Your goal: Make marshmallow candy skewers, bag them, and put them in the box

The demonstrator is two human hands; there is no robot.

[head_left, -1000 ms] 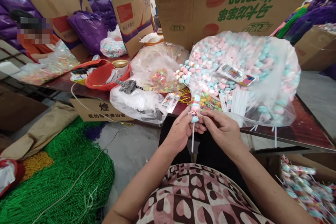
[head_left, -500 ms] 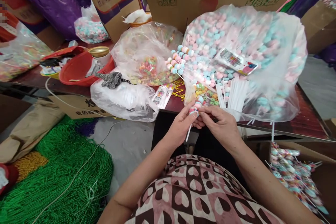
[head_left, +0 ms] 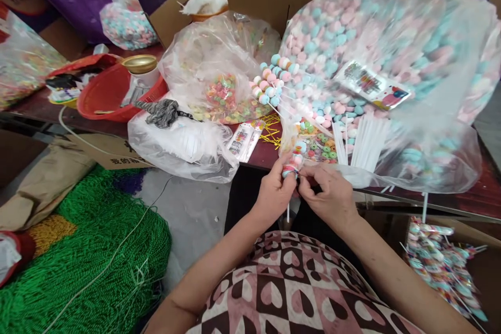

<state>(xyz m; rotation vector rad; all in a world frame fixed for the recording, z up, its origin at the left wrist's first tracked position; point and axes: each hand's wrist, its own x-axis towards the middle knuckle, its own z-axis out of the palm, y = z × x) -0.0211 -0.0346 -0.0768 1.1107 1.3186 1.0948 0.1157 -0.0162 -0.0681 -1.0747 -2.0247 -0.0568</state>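
Upright over my lap is a candy skewer [head_left: 296,160] of pink and blue marshmallows in a clear printed wrapper, its white stick pointing down. Closed around its lower part is my left hand [head_left: 277,188]. Beside the wrapper's bottom end, my right hand [head_left: 324,188] pinches thumb and forefinger together; what lies in that pinch is too small to make out. Just beyond my hands are colourful candy rings [head_left: 321,147] in clear plastic and white sticks [head_left: 368,141]. Yellow twist ties [head_left: 271,131] lie near flat printed wrappers [head_left: 246,140].
A big bag of marshmallows [head_left: 391,36] covers the right of the table, with unwrapped skewers [head_left: 270,83] at its left. Further left are a red basket [head_left: 105,99] and a bag of white sticks [head_left: 188,146]. Wrapped skewers [head_left: 438,261] fill a box below right; green cords [head_left: 97,245] heap on the floor.
The view has tipped down toward the table. The skewer, tilted half a second ago, stands more upright. My right fingers have drawn into a tighter pinch at the wrapper's lower end.
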